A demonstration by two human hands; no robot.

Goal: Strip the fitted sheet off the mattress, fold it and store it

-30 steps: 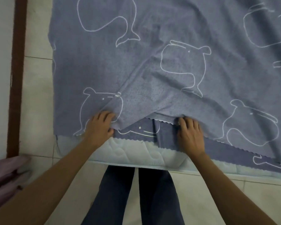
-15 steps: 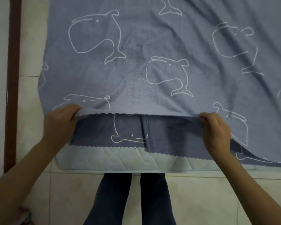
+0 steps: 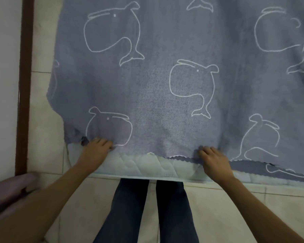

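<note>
A blue-grey sheet (image 3: pixel 165 76) printed with white whale outlines lies spread flat over a pale quilted mattress (image 3: pixel 147 165) on the floor. Its near edge runs along the mattress's front, and a lower layer of the same cloth shows at the right. My left hand (image 3: pixel 95 149) presses on the near edge at the left, fingers curled onto the cloth. My right hand (image 3: pixel 214 160) rests on the near edge to the right, fingers bent over the zigzag hem. Both hands lie about a mattress-half apart.
Cream floor tiles (image 3: pixel 226 207) surround the mattress. A dark brown door frame (image 3: pixel 25 85) and white wall stand at the left. A pinkish-purple cushion or folded cloth (image 3: pixel 9 190) lies at the lower left. My legs in dark jeans (image 3: pixel 147 207) stand at the mattress's front edge.
Half a second ago both hands held the top layer's edge lifted, showing the layer below. Now that edge is pulled toward me and laid flat over the lower layer.
</note>
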